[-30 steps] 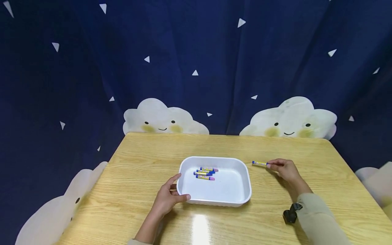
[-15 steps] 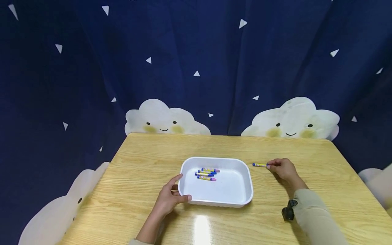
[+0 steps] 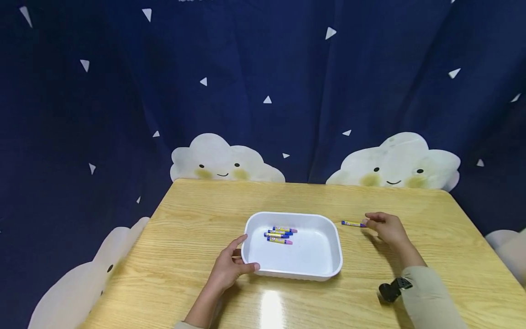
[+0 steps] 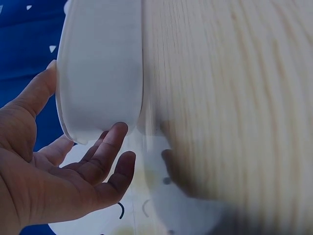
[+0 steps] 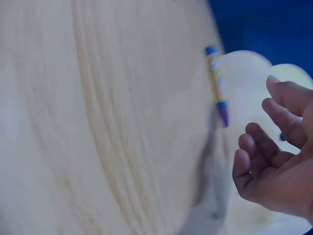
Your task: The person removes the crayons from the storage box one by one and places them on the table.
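A white plastic tray (image 3: 293, 269) stands on the table, with several oil pastels (image 3: 279, 235) in yellow-and-blue wrappers lying together in its left part. My left hand (image 3: 227, 269) holds the tray's left end, thumb at the front corner and index finger at the left rim. In the left wrist view, curled fingertips (image 4: 120, 128) rest by the tray's outer wall (image 4: 100, 63). Right of the tray, a purple-tipped oil pastel (image 5: 216, 83) lies on the table. My right hand (image 5: 283, 156) hovers by its tip, fingers loosely bent and apart from it.
The wooden table (image 3: 197, 205) reaches back to a dark blue curtain (image 3: 246, 68) printed with clouds and white triangles. A small black device (image 3: 390, 290) sits at my right wrist.
Earlier my right hand pinched the purple-tipped oil pastel at its right end; now the fingers have let go and drawn slightly right. The left hand stays on the tray.
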Motion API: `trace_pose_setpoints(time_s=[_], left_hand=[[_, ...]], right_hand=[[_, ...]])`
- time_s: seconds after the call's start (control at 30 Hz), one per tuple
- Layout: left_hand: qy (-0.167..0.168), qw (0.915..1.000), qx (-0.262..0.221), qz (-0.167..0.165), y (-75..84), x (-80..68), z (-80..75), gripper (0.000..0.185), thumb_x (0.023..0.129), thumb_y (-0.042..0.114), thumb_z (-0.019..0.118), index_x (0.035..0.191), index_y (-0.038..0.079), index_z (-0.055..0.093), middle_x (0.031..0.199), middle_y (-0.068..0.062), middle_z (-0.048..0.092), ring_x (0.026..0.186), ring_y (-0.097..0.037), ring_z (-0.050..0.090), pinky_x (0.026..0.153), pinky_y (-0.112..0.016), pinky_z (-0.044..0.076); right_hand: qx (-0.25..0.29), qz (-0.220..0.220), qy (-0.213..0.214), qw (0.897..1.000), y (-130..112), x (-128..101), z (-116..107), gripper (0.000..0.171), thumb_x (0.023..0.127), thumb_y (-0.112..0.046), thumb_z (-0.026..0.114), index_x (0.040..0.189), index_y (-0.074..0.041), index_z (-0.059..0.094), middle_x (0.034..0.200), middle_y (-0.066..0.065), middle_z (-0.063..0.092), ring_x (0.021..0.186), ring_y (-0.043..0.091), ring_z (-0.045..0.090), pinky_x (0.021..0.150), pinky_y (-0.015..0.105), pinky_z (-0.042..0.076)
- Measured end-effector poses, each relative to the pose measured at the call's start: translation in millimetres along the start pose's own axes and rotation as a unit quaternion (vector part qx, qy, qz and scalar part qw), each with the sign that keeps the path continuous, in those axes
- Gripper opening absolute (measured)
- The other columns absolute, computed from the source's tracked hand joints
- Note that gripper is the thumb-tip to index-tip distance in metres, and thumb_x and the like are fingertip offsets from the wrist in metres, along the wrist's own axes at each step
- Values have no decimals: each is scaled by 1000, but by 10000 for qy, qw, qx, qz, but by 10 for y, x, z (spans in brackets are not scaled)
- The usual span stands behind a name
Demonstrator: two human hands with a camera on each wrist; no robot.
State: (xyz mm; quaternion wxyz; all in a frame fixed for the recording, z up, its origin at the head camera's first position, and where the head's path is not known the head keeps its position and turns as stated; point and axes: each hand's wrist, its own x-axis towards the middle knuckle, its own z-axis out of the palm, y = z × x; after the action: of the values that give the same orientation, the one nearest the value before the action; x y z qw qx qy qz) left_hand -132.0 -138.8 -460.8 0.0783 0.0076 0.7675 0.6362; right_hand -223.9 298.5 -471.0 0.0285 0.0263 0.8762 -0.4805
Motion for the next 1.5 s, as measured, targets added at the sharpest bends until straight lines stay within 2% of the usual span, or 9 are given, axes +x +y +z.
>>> trace_pose_setpoints(time_s=[0.1, 0.27, 0.33, 0.43, 0.6, 0.87, 1.1, 1.27, 1.5], left_hand=[[-3, 10000, 53, 31, 8, -8, 4, 88, 65, 3, 83, 140, 2, 37, 106, -27, 53, 80, -22, 63, 68, -32, 53], [-25, 10000, -50, 63, 11, -8, 4, 88, 66, 1, 82, 141, 1, 36, 106, -28, 53, 80, -24, 63, 69, -33, 53], [-37, 9999, -108, 67, 10, -10, 6, 88, 66, 1, 82, 141, 1, 35, 107, -29, 52, 81, -24, 64, 69, -33, 53], [-40, 9999, -147, 65, 7, -12, 10, 89, 66, 1, 82, 141, 1, 35, 107, -29, 51, 81, -25, 64, 70, -33, 53], [-57, 9998, -136, 94, 2, -11, 19, 89, 66, 2, 82, 141, 1, 35, 107, -30, 51, 81, -25, 64, 70, -34, 53], [-24, 10000, -62, 74, 9, -24, 13, 89, 66, 2, 83, 141, 1, 35, 106, -29, 52, 81, -24, 63, 69, -32, 53], [-78, 9998, -183, 86, 21, -24, 18, 90, 66, 2, 83, 141, 1, 34, 108, -31, 50, 82, -25, 63, 70, -33, 53], [-101, 9997, -198, 81, 23, -18, 21, 91, 66, 2, 83, 142, 1, 33, 108, -31, 50, 83, -25, 63, 70, -33, 53], [-36, 9999, -144, 76, 16, -15, 20, 90, 65, 1, 83, 141, 1, 34, 107, -31, 52, 81, -26, 63, 69, -33, 53]], right_hand=[[369, 98, -99, 9992, -104, -99, -16, 58, 94, -35, 55, 134, 5, 43, 120, 23, 54, 98, 24, 55, 74, 40, 51], [429, -145, -139, 9989, -299, -208, 17, 61, 93, -37, 56, 136, 3, 43, 129, 26, 47, 107, 28, 52, 84, 46, 47], [346, -293, -132, 9989, -383, -243, 50, 60, 92, -37, 58, 135, 3, 44, 130, 27, 47, 110, 32, 50, 84, 45, 46], [368, -467, -212, 9980, -506, -290, 121, 60, 90, -36, 61, 134, 3, 46, 130, 26, 46, 113, 34, 48, 83, 37, 48], [644, -646, -322, 9953, -706, -362, 257, 57, 88, -31, 65, 132, 2, 48, 128, 22, 50, 110, 31, 50, 79, 26, 48], [929, -836, -540, 9907, -961, -413, 505, 55, 84, -27, 71, 128, 0, 53, 124, 18, 54, 106, 29, 53, 82, 31, 47], [1358, -909, -802, 9833, -1071, -391, 690, 51, 81, -18, 73, 124, 3, 56, 119, 20, 57, 97, 23, 56, 76, 26, 49], [1346, -824, -853, 9838, -1102, -346, 853, 48, 79, -15, 75, 120, 4, 59, 113, 17, 60, 91, 19, 55, 73, 24, 48], [1464, -600, -742, 9846, -1173, -330, 1139, 42, 80, -15, 74, 115, 5, 62, 105, 14, 63, 87, 21, 55, 71, 27, 47]])
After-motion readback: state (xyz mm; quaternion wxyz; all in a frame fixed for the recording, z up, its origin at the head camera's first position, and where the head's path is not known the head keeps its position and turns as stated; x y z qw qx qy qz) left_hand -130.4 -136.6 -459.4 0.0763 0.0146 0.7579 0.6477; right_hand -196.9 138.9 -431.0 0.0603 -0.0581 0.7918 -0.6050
